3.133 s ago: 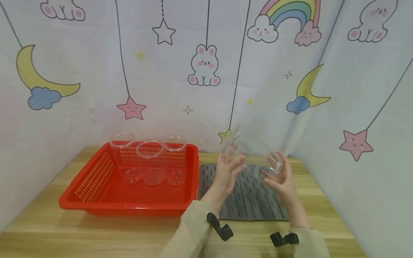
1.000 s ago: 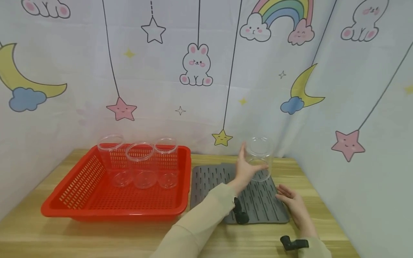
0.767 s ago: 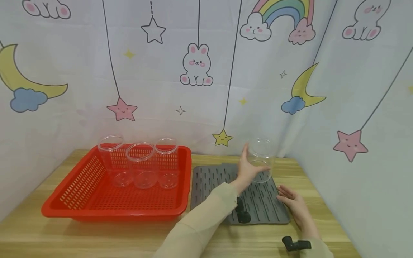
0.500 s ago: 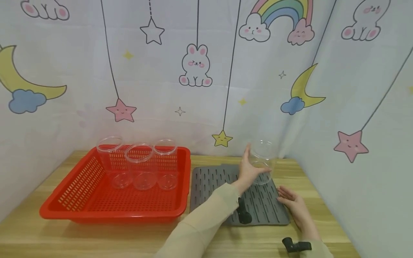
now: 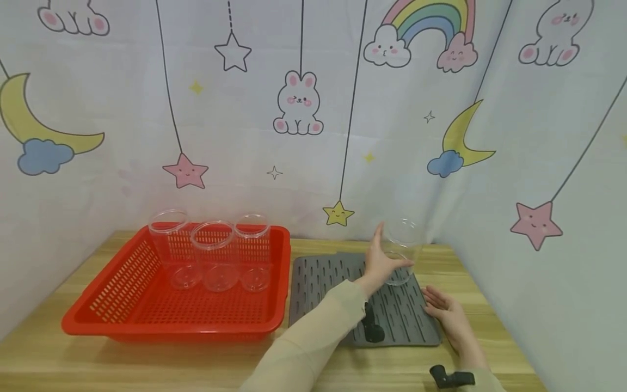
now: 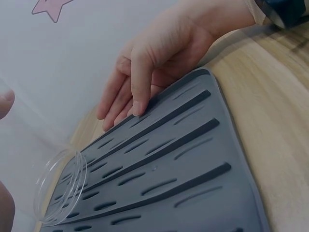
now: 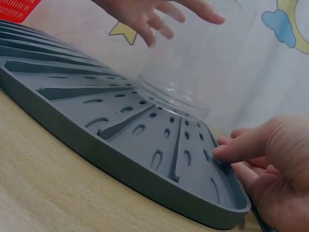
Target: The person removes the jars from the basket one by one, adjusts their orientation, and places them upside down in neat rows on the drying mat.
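My left hand point(image 5: 379, 264) is at a clear plastic cup point(image 5: 405, 250), thumb across its near side and fingers spread around its left. The cup stands upside down at the back right of the grey ridged drying mat point(image 5: 401, 321); its thick rim point(image 7: 174, 99) shows against the mat in the right wrist view. At the mat's right edge rests my right hand point(image 5: 450, 316), its thumb point(image 6: 141, 84) touching the border and its fingers lying outside it. No cup is in this hand.
Left of the mat is a red plastic basket point(image 5: 171, 326) with slotted walls. Three clear cups stand in it, including a front one point(image 5: 214, 256). Both rest on a wooden table point(image 5: 196, 365), with a printed white curtain point(image 5: 235, 120) close behind and at the sides.
Earlier both hands held the cup tilted above the mat. Now it stands on the mat; the right hand has let go and moved to the mat's edge. Lately the cup shifted slightly right.
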A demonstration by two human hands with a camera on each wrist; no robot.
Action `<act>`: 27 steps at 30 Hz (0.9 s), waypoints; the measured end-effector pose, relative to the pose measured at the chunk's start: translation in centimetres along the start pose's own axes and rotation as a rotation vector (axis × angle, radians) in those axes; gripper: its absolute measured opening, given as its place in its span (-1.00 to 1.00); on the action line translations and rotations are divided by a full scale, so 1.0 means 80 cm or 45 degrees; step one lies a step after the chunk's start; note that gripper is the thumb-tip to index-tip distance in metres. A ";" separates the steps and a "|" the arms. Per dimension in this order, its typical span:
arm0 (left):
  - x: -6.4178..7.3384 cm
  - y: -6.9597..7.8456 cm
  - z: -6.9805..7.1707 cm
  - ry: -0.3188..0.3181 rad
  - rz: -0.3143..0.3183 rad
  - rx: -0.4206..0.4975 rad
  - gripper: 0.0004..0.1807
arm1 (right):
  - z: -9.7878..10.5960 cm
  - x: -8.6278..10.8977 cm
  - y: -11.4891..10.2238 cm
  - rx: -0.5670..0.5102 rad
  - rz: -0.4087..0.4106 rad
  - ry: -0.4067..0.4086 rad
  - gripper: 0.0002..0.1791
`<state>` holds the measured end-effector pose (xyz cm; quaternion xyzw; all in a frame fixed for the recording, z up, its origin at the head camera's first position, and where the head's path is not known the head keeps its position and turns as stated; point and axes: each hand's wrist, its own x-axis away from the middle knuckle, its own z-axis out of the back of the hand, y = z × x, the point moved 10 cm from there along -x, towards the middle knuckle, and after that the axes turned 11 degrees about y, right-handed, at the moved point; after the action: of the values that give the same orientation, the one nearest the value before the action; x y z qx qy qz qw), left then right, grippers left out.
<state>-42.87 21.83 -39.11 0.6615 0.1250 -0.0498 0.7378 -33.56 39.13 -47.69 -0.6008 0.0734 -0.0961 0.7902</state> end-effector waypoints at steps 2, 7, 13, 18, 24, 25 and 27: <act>0.001 0.000 -0.002 -0.008 -0.004 -0.017 0.26 | 0.000 0.001 0.001 0.002 -0.008 0.000 -0.30; 0.001 -0.003 -0.006 -0.032 0.033 -0.046 0.26 | -0.002 0.002 0.005 0.006 -0.037 0.002 -0.29; 0.003 0.000 -0.009 -0.084 0.097 -0.053 0.25 | -0.004 0.004 0.006 0.009 -0.044 0.003 -0.28; 0.003 0.005 -0.008 -0.128 0.127 -0.061 0.26 | -0.004 0.005 0.005 0.013 -0.023 0.009 -0.28; -0.002 0.010 -0.008 -0.155 0.145 -0.124 0.27 | -0.002 0.004 -0.002 0.017 0.018 0.012 -0.27; -0.003 0.011 -0.008 -0.158 0.145 -0.136 0.27 | -0.001 0.003 -0.002 0.020 0.022 0.016 -0.27; -0.004 0.013 -0.007 -0.158 0.146 -0.146 0.28 | 0.000 0.001 -0.003 0.025 0.025 0.019 -0.27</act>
<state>-42.98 22.51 -38.10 0.6200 0.0437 -0.0413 0.7823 -33.47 39.08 -47.45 -0.5915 0.0842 -0.0937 0.7964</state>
